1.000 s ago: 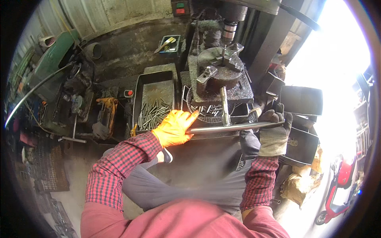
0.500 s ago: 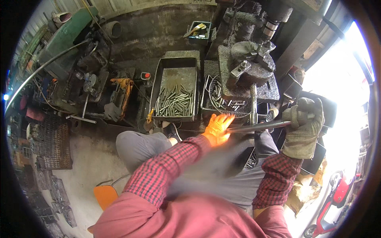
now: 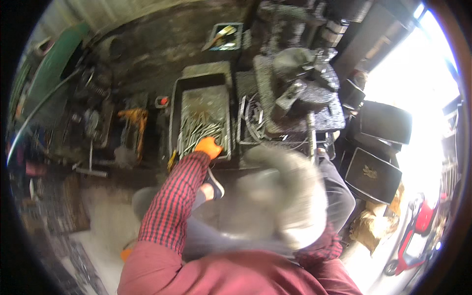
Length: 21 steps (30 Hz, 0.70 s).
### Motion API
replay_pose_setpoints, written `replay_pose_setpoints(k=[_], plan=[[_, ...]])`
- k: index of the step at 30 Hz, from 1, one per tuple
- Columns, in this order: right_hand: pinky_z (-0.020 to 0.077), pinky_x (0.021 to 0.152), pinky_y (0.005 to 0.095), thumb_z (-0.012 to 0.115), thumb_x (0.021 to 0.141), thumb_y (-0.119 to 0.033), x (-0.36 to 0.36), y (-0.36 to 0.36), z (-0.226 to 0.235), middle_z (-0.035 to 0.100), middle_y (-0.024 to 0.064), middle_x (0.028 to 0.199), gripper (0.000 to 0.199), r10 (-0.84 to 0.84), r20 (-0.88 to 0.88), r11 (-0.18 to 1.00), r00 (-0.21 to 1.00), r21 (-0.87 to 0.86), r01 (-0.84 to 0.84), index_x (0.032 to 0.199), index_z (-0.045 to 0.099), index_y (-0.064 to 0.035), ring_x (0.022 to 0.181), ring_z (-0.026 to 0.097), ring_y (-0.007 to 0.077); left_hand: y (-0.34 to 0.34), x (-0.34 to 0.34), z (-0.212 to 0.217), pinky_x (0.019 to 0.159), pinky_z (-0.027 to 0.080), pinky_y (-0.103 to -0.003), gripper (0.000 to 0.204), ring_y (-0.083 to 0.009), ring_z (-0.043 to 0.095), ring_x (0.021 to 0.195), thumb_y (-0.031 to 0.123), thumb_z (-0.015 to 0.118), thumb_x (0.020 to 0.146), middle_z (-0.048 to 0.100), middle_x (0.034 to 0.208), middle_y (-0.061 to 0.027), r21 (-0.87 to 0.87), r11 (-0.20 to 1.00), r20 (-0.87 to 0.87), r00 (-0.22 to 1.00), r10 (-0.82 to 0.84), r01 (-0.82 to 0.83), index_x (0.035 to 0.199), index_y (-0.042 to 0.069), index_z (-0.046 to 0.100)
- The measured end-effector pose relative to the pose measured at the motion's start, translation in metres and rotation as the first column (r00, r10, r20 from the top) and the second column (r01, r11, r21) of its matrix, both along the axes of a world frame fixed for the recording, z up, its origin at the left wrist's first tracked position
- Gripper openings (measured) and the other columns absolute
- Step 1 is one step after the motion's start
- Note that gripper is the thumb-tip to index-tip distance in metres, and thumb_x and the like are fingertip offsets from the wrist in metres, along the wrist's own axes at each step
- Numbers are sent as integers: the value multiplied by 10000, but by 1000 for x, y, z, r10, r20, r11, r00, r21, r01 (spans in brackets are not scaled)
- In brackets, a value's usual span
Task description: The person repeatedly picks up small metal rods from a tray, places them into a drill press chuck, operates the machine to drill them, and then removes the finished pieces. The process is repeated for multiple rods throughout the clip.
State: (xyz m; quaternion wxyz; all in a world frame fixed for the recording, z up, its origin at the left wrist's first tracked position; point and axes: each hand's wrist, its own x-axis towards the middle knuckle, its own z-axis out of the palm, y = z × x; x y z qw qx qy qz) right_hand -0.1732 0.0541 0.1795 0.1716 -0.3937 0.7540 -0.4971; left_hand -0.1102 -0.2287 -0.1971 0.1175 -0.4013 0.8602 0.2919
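My left hand [image 3: 208,147], in an orange glove, reaches over the near edge of a metal tray [image 3: 205,69]. It touches or hovers just above a heap of short metal pins [image 3: 201,129]; its fingertips are hidden, so any grip stays unseen. My right hand [image 3: 295,194], in a thick pale work glove, is a large blur in front of my lap. Its fingers are smeared, and whether it holds anything does not show. Beyond it stands a machine with a round chuck [image 3: 295,64] and a steel bar [image 3: 311,135] pointing toward me.
A wire basket [image 3: 253,120] with more pins sits right of the tray. Farther back is a small box with a brush [image 3: 223,34]. Black bins [image 3: 373,174] stack at the right, near a red scooter [image 3: 413,236]. Another machine [image 3: 91,123] stands at the left.
My left hand has let go of the metal rod and moved left to the pins. My right hand has swung inward and down toward my lap; the rod is no longer visible.
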Motion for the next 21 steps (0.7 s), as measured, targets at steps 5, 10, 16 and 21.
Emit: replay_pose_setpoints(k=[5, 10, 16, 21], plan=[[542, 988, 476, 885, 802, -396, 4, -30, -82, 683, 113, 1102, 586, 250, -520, 950, 817, 297, -102, 1214, 659, -47, 1086, 666, 328, 2, -20, -16, 1059, 546, -510, 403, -447, 699, 1209, 278, 755, 889, 739, 1249, -292, -12, 997, 90, 993, -70, 72, 1183, 4, 775], [540, 1106, 421, 825, 928, -335, -33, 49, -189, 635, 194, 1439, 660, -119, -197, 933, 973, 313, 177, 1464, 584, -33, 1146, 690, 310, -6, -16, -37, 1051, 544, -490, 418, -440, 708, 1191, 299, 732, 912, 753, 1221, -284, -29, 1000, 4, 1000, 6, -6, 1208, 8, 771], [523, 1037, 335, 892, 855, -153, -83, 150, -205, 721, 134, 1253, 870, -309, 501, 941, 808, 40, 335, 1606, 472, -26, 1135, 643, 190, -41, -15, 59, 798, 578, -473, 244, -387, 748, 878, 271, 664, 1043, 766, 951, -179, -87, 974, -491, 860, 139, -207, 1040, 27, 660], [486, 1093, 337, 857, 858, -175, -71, 145, -164, 701, 115, 1324, 834, -327, 588, 878, 740, -100, 468, 1597, 510, -5, 1208, 649, 233, -32, -64, 219, 733, 562, -304, 86, -143, 707, 867, 113, 695, 1064, 752, 1024, -81, 366, 930, -847, 424, 322, 25, 1090, 66, 628]])
